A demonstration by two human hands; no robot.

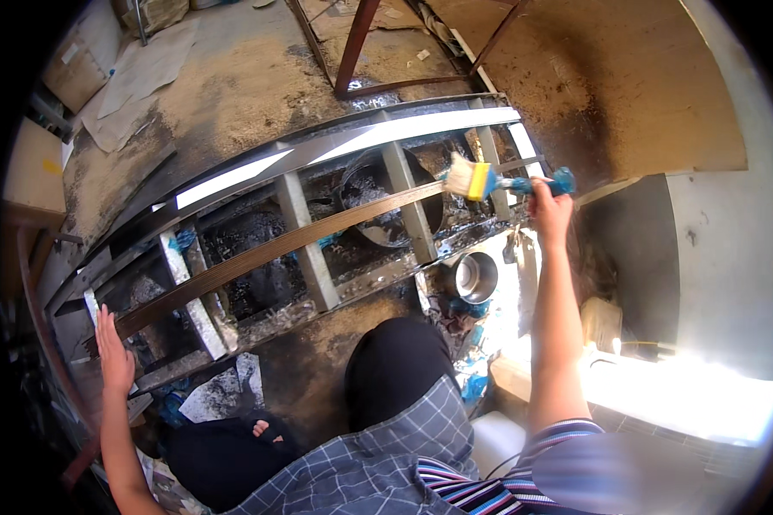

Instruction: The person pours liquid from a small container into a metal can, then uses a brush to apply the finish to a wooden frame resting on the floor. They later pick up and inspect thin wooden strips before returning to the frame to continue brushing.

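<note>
A long brown wooden strip point(292, 239) lies slantwise across a ladder-like rack point(318, 276) with several crossbars. My right hand point(550, 210) is closed round the handle of a paintbrush point(470, 180), whose handle is wrapped in or coated with blue and whose ferrule is yellow and blue. Its pale bristles meet or hover over the strip's far right end; I cannot tell which. At the strip's near left end, my left hand point(116, 354) is open, fingers stretched and together, beside or against the wood. Under the rack sits a dark round basin point(345, 184).
A metal pot point(476, 277) stands right of my knees, among blue-stained scraps. Stained brown board point(601, 94) rises at the far right. Reddish metal bars point(352, 51) stand beyond the rack. Cardboard boxes point(34, 167) are at the left, and bright sunlight falls at the right.
</note>
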